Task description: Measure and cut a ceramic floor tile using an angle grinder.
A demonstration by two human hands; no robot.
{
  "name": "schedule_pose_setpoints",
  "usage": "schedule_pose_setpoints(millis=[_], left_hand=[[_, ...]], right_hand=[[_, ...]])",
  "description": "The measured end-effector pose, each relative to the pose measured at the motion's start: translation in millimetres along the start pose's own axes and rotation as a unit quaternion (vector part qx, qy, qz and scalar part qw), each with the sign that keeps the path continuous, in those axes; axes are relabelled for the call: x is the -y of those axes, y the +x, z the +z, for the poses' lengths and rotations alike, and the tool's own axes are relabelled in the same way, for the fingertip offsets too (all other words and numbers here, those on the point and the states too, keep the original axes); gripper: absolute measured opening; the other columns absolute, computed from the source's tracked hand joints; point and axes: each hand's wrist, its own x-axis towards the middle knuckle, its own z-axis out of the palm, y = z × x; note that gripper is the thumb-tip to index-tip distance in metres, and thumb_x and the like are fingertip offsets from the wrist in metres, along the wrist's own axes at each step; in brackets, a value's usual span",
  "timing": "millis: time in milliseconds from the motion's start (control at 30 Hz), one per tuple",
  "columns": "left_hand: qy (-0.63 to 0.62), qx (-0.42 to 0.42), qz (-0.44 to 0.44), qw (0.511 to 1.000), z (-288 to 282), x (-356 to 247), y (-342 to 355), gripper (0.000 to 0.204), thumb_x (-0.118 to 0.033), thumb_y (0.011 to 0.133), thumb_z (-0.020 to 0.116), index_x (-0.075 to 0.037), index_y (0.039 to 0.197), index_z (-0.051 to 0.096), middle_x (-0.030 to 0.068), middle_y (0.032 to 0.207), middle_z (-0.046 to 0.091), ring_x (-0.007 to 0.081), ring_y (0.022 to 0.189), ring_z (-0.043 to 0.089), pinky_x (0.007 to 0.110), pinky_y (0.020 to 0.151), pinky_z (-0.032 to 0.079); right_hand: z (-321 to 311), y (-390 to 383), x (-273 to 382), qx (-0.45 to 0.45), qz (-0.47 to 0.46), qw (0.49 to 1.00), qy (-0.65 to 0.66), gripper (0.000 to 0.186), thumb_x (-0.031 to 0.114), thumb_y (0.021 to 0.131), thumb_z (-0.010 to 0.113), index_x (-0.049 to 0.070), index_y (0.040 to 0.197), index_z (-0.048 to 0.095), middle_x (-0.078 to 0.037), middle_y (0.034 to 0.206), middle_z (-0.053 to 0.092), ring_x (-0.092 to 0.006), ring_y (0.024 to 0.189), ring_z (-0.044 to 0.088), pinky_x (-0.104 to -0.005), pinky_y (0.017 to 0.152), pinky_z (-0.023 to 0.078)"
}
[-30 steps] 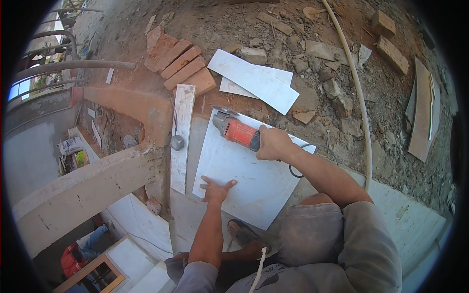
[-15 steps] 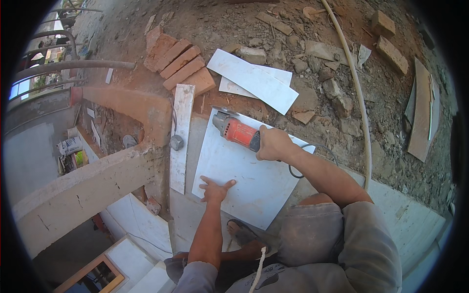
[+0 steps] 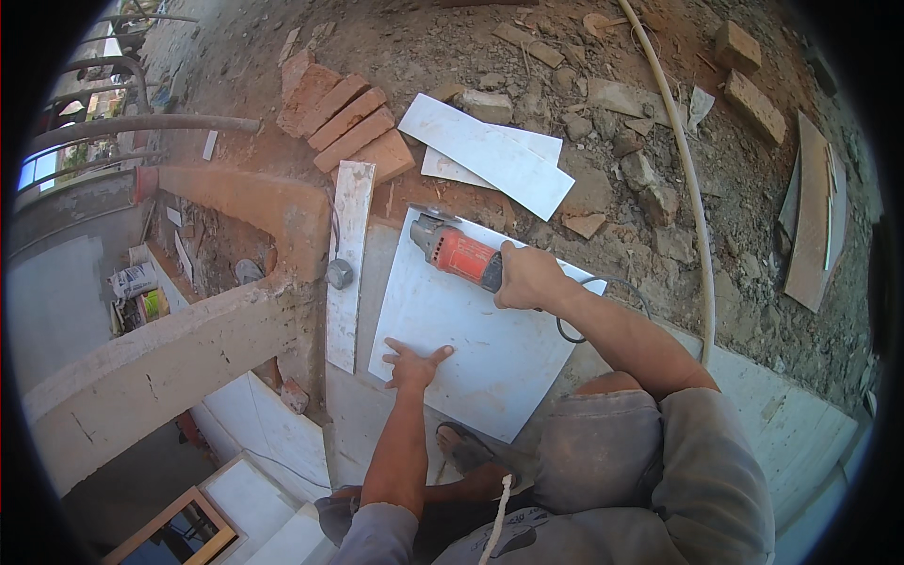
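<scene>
My right hand (image 3: 523,282) grips a red angle grinder (image 3: 463,251) whose grey head and disc rest at the top edge of a large white tile (image 3: 480,372). Its black cord (image 3: 591,339) loops beside my wrist. My left hand (image 3: 410,363) lies on the tile's lower left part with fingers spread. Left of the tile is a long dirty white strip (image 3: 348,330), with a grey round object (image 3: 339,274) on it. Two cut white pieces (image 3: 485,155) overlap just beyond the tile.
Red bricks (image 3: 344,118) lie past the strip. A pale hose (image 3: 697,235) runs across rubble on the right, near loose blocks (image 3: 753,105) and stacked planks (image 3: 810,217). At left a concrete ledge (image 3: 160,367) borders a drop to a lower level with a wooden-framed opening (image 3: 165,537).
The person in red seen at the lower left one second ago is out of sight. My hands and the grinder show almost no movement.
</scene>
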Motion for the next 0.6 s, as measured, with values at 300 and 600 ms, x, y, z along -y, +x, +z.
schedule_pose_setpoints(millis=[300,600], left_hand=[[0.002,-0.003,-0.001,1.0,1.4,1.4,2.6,0.15,-0.073,0.055,0.079,-0.001,0.151,-0.012,0.0372,0.153,0.007,0.0454,0.137,0.035,0.07,0.108,0.017],[0.007,-0.001,-0.004,1.0,-0.3,-0.9,-0.1,0.149,-0.073,0.056,0.078,0.0,0.15,-0.012,0.0369,0.153,0.007,0.0441,0.138,0.033,0.069,0.109,0.017]], right_hand=[[0.3,-0.6,-1.1,0.004,-0.001,1.0,-0.001,0.051,0.022,0.06,0.072,-0.008,0.098,0.055,-0.025,0.083,0.067,-0.038,0.08,0.068,-0.0423,0.071,0.055],[2.7,-0.6,-5.0,-0.002,-0.004,1.0,0.011,0.054,0.022,0.059,0.073,-0.009,0.098,0.053,-0.026,0.08,0.065,-0.0409,0.078,0.067,-0.0448,0.07,0.054]])
